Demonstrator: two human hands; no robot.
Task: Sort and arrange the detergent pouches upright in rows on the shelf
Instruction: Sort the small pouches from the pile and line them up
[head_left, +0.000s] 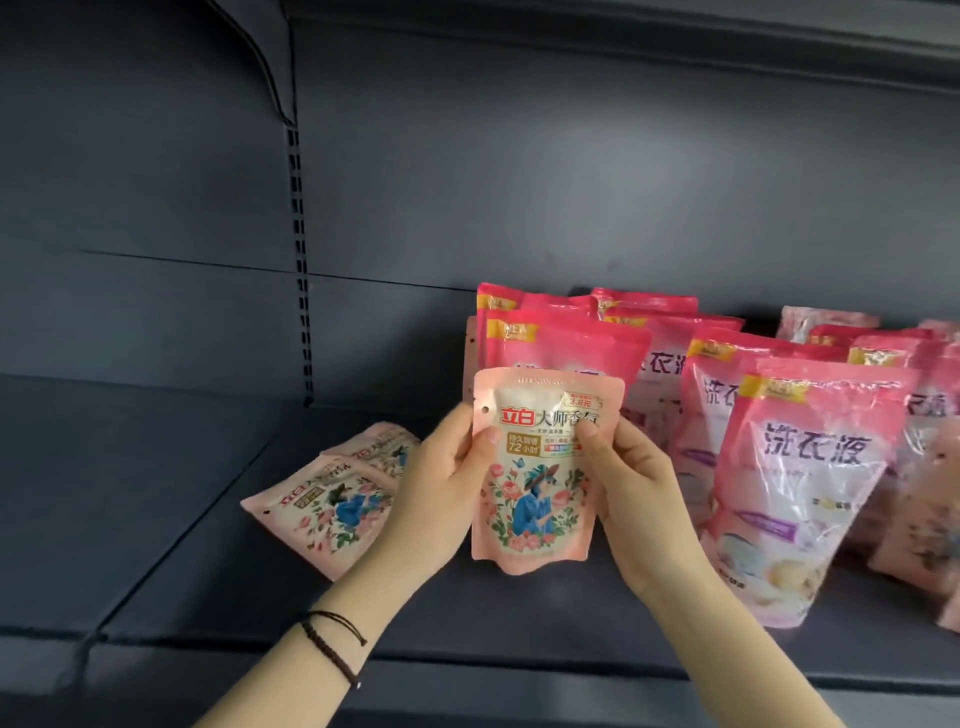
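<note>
Head | left grip (436, 488), right grip (639, 483) hold small pouch (535, 493) | right-edge pouches (940, 384) cropped

flat pouches (332, 499) lie left on shelf (171, 525); upright pouches (789, 467) stand right.

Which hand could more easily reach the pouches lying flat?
Probably the left hand: it is nearest the flat pouches, while the right hand sits beyond the held pouch.
</note>
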